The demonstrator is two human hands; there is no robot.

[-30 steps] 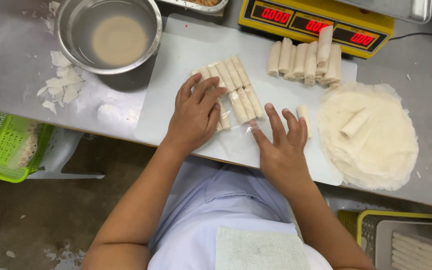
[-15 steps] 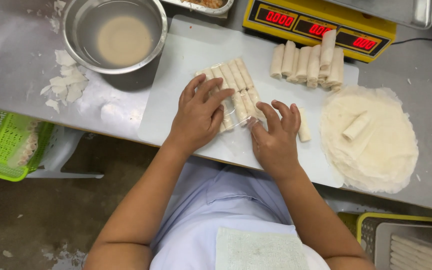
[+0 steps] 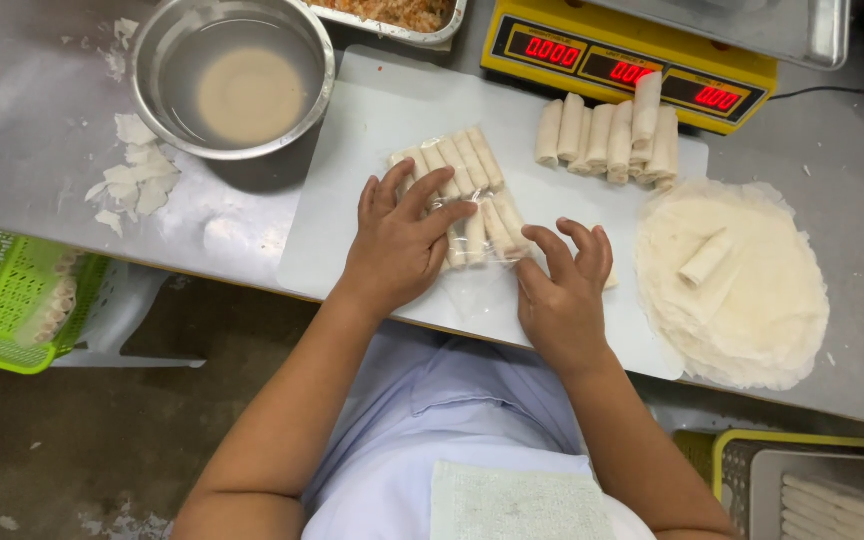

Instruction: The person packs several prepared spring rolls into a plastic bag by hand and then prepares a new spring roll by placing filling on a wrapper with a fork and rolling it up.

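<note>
Spring rolls sit bagged in clear plastic; left hand presses flat on them, right hand pinches the bag's open end (unsealed). Loose rolls wait unbagged.

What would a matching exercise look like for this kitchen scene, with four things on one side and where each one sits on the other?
Things
1. metal bowl
2. single roll
3. green basket
4. bag of rolls

Places
A. under the left hand, on the white board
B. far left, below the table edge
C. on the round stack of wrappers
D. top left of the table, holding cloudy liquid

Pairs: 1-D, 2-C, 3-B, 4-A
</note>
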